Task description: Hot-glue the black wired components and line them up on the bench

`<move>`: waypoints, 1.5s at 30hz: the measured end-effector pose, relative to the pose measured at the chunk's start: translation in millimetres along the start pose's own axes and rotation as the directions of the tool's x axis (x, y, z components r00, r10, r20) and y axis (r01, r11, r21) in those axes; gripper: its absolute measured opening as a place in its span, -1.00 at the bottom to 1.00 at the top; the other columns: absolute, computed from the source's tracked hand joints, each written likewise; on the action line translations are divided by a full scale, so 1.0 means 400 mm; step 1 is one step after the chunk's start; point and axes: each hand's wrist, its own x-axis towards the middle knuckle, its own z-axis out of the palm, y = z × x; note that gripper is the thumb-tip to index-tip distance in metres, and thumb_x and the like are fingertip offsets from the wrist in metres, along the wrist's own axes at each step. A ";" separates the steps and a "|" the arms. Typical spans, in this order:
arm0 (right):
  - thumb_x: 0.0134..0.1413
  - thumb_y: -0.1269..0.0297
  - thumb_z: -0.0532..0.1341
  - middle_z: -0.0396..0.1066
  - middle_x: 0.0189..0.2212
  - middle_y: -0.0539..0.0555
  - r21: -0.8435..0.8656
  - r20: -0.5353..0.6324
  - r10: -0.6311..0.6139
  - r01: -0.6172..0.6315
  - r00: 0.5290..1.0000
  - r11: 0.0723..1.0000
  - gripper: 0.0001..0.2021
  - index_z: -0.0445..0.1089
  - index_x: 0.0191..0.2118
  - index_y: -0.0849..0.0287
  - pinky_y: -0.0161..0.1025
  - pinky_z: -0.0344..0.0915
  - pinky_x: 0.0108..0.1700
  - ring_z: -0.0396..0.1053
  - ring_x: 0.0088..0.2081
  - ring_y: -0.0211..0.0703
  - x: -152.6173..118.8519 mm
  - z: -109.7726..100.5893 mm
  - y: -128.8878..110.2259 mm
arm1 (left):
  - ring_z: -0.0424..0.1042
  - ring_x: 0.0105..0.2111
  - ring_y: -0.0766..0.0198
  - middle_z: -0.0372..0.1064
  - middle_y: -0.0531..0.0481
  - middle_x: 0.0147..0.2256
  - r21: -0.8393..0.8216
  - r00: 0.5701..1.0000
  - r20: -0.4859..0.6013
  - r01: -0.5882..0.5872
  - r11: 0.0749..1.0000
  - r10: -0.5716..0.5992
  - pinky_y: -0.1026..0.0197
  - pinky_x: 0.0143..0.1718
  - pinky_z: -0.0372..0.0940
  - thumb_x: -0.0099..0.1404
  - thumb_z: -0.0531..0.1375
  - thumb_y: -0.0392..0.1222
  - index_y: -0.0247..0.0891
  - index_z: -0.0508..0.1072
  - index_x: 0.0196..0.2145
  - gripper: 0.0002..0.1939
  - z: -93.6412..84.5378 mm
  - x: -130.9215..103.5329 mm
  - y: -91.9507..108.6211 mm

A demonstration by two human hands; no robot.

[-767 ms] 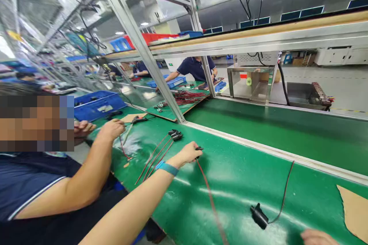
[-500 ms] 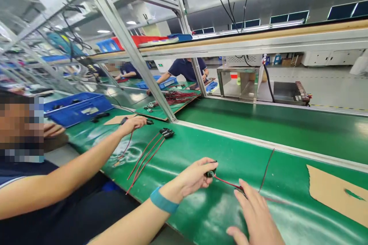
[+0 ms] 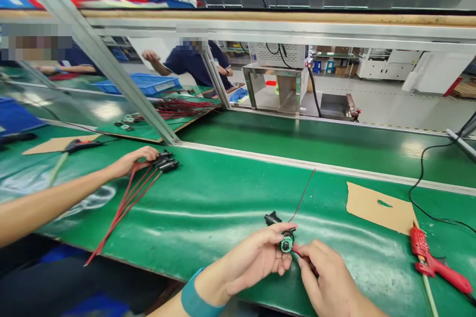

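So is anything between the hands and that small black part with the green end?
Nothing visible: the left hand already holds the black part in its fingertips, and the right hand pinches its red wire beside it.

My green bench (image 3: 230,198) carries a cardboard scrap (image 3: 379,208) and red tool (image 3: 435,260) at right, wired black parts (image 3: 163,162) far left

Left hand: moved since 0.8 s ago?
Yes. The left hand has pulled back from beside the co-worker's red-wired black parts toward the green bench's near edge.
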 end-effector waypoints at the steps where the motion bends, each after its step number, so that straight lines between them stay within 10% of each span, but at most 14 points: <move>1: 0.24 0.51 0.07 0.42 -0.37 -0.03 -0.004 -0.006 0.005 -0.005 1.000 1.000 -0.78 0.37 -0.11 0.11 -0.40 0.30 -0.34 0.40 -0.39 -0.34 -0.010 -0.013 0.000 | 0.51 -0.42 0.27 0.50 -0.16 -0.27 -0.005 1.000 0.020 -0.001 1.000 0.001 0.29 -0.38 0.35 0.09 0.28 -0.23 -0.38 0.24 0.20 -0.29 0.002 0.004 -0.012; 8: 0.28 0.48 0.08 0.42 -0.37 -0.04 -0.072 0.012 0.044 -0.043 0.999 0.996 -0.81 0.33 -0.07 0.12 -0.39 0.32 -0.35 0.39 -0.40 -0.33 -0.045 -0.070 -0.004 | 0.52 -0.39 0.37 0.49 -0.04 -0.36 0.187 0.998 0.068 -0.015 0.982 0.002 0.34 -0.28 0.38 0.15 0.37 -0.24 -0.33 0.22 0.20 -0.30 0.026 0.030 -0.086; 15: 0.32 0.46 0.09 0.42 -0.35 -0.01 -0.087 0.062 0.080 -0.074 0.995 0.993 -0.76 0.38 -0.01 0.09 -0.39 0.37 -0.33 0.42 -0.39 -0.33 -0.065 -0.087 0.010 | 0.36 -0.60 0.39 0.39 0.08 -0.47 0.518 0.998 -0.012 -0.048 0.854 0.063 0.35 -0.59 0.19 0.30 0.23 -0.02 -0.23 0.31 0.16 -0.48 0.009 0.049 -0.159; 19: 0.32 0.47 0.08 0.43 -0.36 0.00 -0.113 0.096 0.074 -0.063 0.993 0.992 -0.77 0.43 -0.06 0.12 -0.39 0.36 -0.34 0.42 -0.39 -0.33 -0.070 -0.097 0.010 | 0.35 -0.37 0.34 0.38 0.03 -0.40 0.790 0.935 -0.004 -0.213 0.575 0.354 0.25 -0.22 0.33 0.24 0.32 -0.05 -0.19 0.57 0.01 -0.60 -0.001 0.041 -0.166; 22: 0.33 0.46 0.07 0.42 -0.38 0.01 -0.159 0.132 0.070 -0.049 0.989 0.986 -0.78 0.44 -0.10 0.14 -0.39 0.35 -0.35 0.41 -0.42 -0.33 -0.070 -0.105 0.007 | 0.38 0.09 0.09 0.41 -0.16 0.07 0.839 0.911 0.055 -0.264 0.475 0.410 0.07 0.19 0.28 0.25 0.31 -0.05 -0.13 0.60 -0.01 -0.64 0.002 0.026 -0.161; 37: -0.13 0.64 0.12 0.44 -0.38 0.05 -0.491 0.353 0.067 0.124 0.933 0.862 -0.70 0.37 -0.25 0.17 -0.22 0.23 -0.32 0.39 -0.42 -0.14 -0.095 -0.102 0.015 | 0.13 0.38 0.08 0.20 -0.11 0.34 0.823 0.944 0.099 -0.255 0.508 0.314 0.08 0.45 0.01 0.42 0.10 -0.03 -0.11 0.35 0.27 -0.50 0.029 0.004 -0.214; 45: 0.15 0.52 0.11 0.46 -0.43 0.02 -0.346 0.557 0.154 0.059 0.816 0.937 -0.84 0.42 -0.30 0.20 -0.30 0.18 -0.39 0.36 -0.46 -0.26 -0.034 -0.152 -0.003 | 0.39 0.01 0.11 0.47 -0.14 -0.05 0.762 0.946 0.105 -0.274 0.586 0.306 0.22 0.14 0.28 0.39 0.12 0.01 -0.14 0.57 -0.04 -0.67 0.056 0.028 -0.218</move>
